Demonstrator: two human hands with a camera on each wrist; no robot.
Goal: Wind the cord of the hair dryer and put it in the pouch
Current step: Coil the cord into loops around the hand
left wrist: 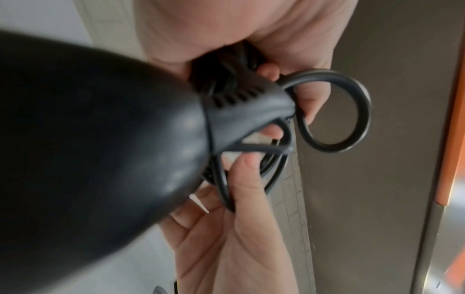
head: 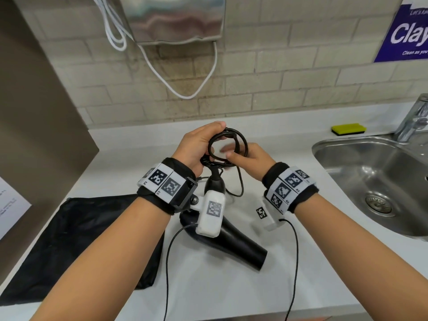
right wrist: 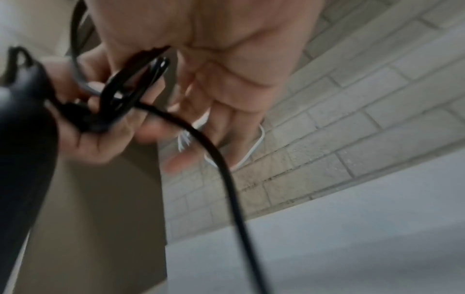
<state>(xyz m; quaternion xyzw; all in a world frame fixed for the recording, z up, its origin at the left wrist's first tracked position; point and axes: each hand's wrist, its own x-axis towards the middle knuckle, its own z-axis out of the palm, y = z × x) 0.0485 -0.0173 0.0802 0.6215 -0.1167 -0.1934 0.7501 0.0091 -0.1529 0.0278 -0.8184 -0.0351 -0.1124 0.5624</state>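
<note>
The black hair dryer (head: 231, 242) lies on the white counter (head: 289, 274), nozzle toward me and handle pointing up to my hands. Above the handle end my left hand (head: 201, 144) grips several loops of the black cord (head: 234, 135). My right hand (head: 250, 158) holds the same coil from the right, its thumb (left wrist: 246, 179) lying across the strands. A loose stretch of cord (right wrist: 226, 169) hangs from the coil toward the counter. One cord loop (left wrist: 352, 99) sticks out past my left hand (left wrist: 289, 49). The black pouch (head: 81, 239) lies flat at the left, beside the dryer.
A steel sink (head: 324, 147) with a faucet (head: 414, 119) fills the right side, and a yellow sponge (head: 348, 129) sits behind it. A steel dispenser (head: 176, 17) with white cables (head: 192, 93) hangs on the brick wall. A brown panel (head: 34, 112) stands at the left.
</note>
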